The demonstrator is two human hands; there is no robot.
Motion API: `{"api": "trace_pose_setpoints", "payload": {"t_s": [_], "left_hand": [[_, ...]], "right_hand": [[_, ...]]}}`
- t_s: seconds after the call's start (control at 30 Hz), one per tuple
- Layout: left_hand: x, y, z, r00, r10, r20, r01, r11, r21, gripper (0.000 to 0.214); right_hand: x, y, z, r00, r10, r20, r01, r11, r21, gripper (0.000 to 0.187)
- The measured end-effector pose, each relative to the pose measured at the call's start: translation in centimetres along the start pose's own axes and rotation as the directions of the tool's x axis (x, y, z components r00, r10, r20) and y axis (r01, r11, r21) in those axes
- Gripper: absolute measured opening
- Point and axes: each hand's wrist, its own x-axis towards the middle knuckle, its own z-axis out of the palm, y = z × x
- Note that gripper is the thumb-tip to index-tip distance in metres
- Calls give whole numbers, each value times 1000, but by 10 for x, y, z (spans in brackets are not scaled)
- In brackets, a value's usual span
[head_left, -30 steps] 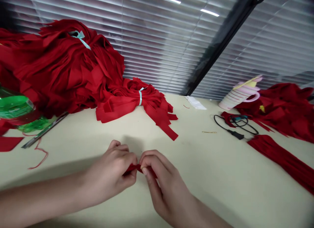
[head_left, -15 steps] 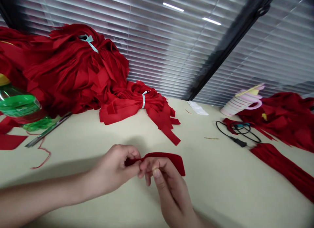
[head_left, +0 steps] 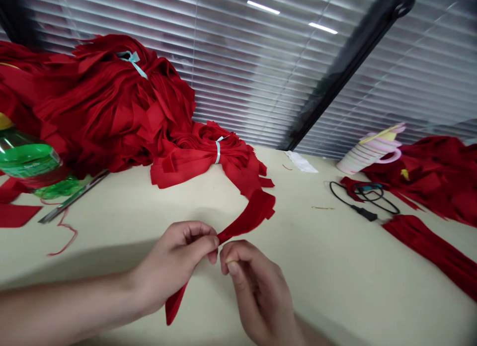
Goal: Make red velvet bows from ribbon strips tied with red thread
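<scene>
Red fabric strip [head_left: 248,216] is pinched near its middle by the left hand [head_left: 173,266]; the left fingers [head_left: 197,234] are clamped on it with the thumb, one end rising up and away over the table [head_left: 298,271] and the other hanging down below the hand. Just beside it, the right hand [head_left: 257,291] has its right fingers [head_left: 238,254] curled together at the tips; they sit close to the strip, though whether they grip any of it is hidden by the knuckles. A small pale mark at those fingertips is too small to make out.

Beyond the hands lies a tied bundle of red strips [head_left: 208,157], with a pale blue tie [head_left: 218,152], against a larger red heap [head_left: 112,97]; a green plastic bottle [head_left: 30,159] is cut off at the left edge; a black cable [head_left: 357,202] and a pink-and-cream paper stack [head_left: 368,154] sit toward the far right corner, beside more red cloth [head_left: 432,177]; slatted window blinds [head_left: 261,72] fill the room behind.
</scene>
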Motion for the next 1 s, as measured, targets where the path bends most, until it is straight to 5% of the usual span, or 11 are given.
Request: {"api": "trace_pose_setpoints", "payload": {"t_s": [0.13, 0.33, 0.57, 0.7, 0.77, 0.83, 0.93, 1.0], "left_hand": [[0, 0, 0, 986, -164, 32, 167, 947, -274, 16], [0, 2, -2, 967, -122, 225, 208, 888, -411, 13], [3, 0, -8, 924, -5, 383, 158, 916, -369, 11], [1, 12, -17, 882, -29, 470, 18, 999, 28, 6], [-3, 20, -20, 866, -39, 498, -117, 953, 279, 5], [-7, 27, -22, 854, 1, 521, -302, 815, 494, 13], [-9, 27, -21, 817, 84, 570, -536, 473, 699, 12], [-7, 20, -20, 796, 172, 580, -605, 254, 755, 14]], "right_hand": [[3, -1, -3, 996, 84, 10, -85, 975, 204, 12], [8, -8, -8, 986, 169, 14, -155, 862, 482, 13], [15, -7, -6, 876, 437, 205, -358, 303, 883, 14], [14, -7, -11, 786, 509, 351, -505, 202, 839, 18], [13, -5, -16, 762, 484, 430, -585, 231, 778, 18], [12, -3, -20, 758, 445, 477, -637, 347, 688, 17], [10, 0, -22, 821, 399, 408, -550, 744, 380, 12], [8, 1, -20, 924, 249, 291, -280, 958, 69, 9]]}}
